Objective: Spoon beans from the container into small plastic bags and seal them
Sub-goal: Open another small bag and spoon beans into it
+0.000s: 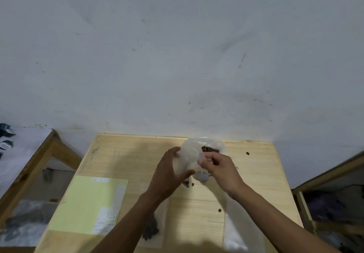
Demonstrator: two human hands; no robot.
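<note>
Clear, limp plastic: the bag (194,154) hangs above the table (122,154), beans (209,149) dark inside. The left hand (169,174) cups it with curled fingers; the right hand (218,166) pinches its edge. Light and slippery, it is best gripped near the mouth.

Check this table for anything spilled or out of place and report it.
A few dark beans lie loose on the wooden table: one near the far right edge, one toward the near side, one below the hands. They look spilled. The plastic bag itself is held by both hands, left and right.
</note>
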